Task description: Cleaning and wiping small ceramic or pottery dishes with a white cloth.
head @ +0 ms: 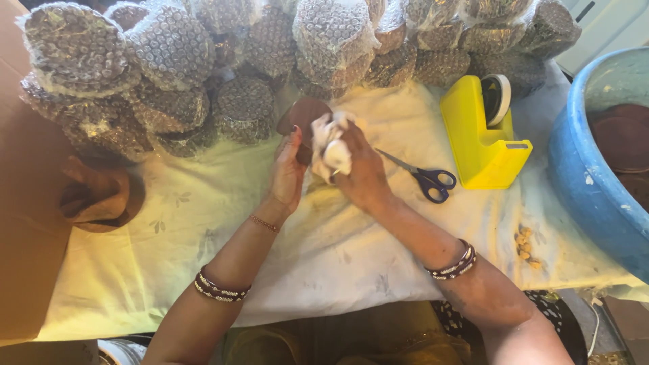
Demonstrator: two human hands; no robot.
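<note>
1. A round brown clay dish [302,118] is held up over the middle of the table [338,250], just in front of the stacked bundles. The left hand [287,172] grips its near edge, fingers closed on it.
2. The right hand [362,172] has its fingers closed on a crumpled white cloth [331,145], which is pressed against the face of the dish. The dish is bare, with no wrap on it, so by the look of it the wiping is under way and the wrapping is not yet begun.
3. Behind the hands lies a large heap of round bundles in bubble wrap [169,47], filling the back of the table: many pieces appear finished.
4. To the right, scissors [422,176] lie on the table's pale sheet, beside a yellow tape dispenser [483,135].
5. At the far right a blue tub [588,182] holds more brown dishes [622,135], seemingly left to do.
6. At the left edge sits a brown cardboard box [34,203].
</note>
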